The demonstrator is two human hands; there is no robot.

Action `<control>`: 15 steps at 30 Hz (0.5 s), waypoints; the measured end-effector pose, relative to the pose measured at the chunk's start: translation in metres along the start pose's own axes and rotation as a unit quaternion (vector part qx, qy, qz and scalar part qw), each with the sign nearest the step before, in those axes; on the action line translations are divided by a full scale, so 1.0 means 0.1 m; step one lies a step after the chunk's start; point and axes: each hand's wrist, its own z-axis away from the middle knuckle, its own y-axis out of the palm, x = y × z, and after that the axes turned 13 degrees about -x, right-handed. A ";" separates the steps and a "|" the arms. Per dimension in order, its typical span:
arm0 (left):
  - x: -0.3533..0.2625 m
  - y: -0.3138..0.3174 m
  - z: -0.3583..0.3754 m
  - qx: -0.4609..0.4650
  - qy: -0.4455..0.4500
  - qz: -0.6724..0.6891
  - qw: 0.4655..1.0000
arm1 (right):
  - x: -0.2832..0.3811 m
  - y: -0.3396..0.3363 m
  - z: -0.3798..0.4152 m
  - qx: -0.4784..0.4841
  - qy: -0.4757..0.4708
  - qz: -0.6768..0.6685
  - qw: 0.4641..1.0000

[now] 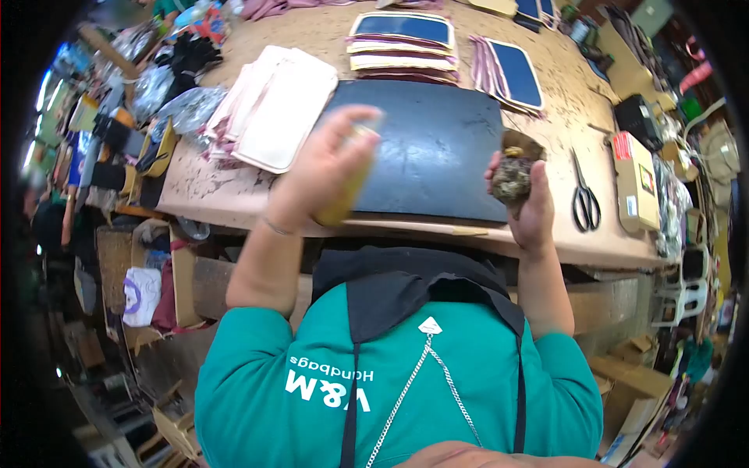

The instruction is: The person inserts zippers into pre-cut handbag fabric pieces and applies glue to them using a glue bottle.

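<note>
My left hand [331,168], smeared by motion, is closed round a long yellow object [338,204] with a pale tip above the fist; its kind is too blurred to tell. It is raised over the left edge of a black work mat [425,148]. At the mat's right edge, my right hand [537,207] holds a rough brown-grey lump [512,175] with a ragged surface, fingers wrapped round it from below. Black-handled scissors [583,199] lie on the table to the right of that hand. Left of the mat is a stack of pale panels [285,109].
Behind the mat are stacked blue panels with cream edges [402,31], and another blue-topped stack [515,74] stands to their right. A cardboard box [633,183] sits at the table's right edge. Plastic bags [191,109] and black gloves [191,58] lie at the left.
</note>
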 end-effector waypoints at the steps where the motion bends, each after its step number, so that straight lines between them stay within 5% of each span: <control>1: 0.03 -0.31 -0.06 -0.060 -0.034 0.037 0.997 | -0.01 -0.01 -0.04 -0.032 -0.006 0.022 0.999; 8: -0.27 -2.31 0.04 -0.451 0.045 -0.071 0.889 | -0.12 0.12 -0.17 0.019 0.075 0.044 0.996; 12: -0.41 -3.01 0.17 -0.512 0.052 -0.108 0.851 | -0.18 0.21 -0.19 0.107 0.072 0.088 0.988; 15: -0.48 -2.94 0.10 -0.505 0.056 -0.102 0.856 | -0.15 0.24 -0.19 0.108 0.063 0.093 0.988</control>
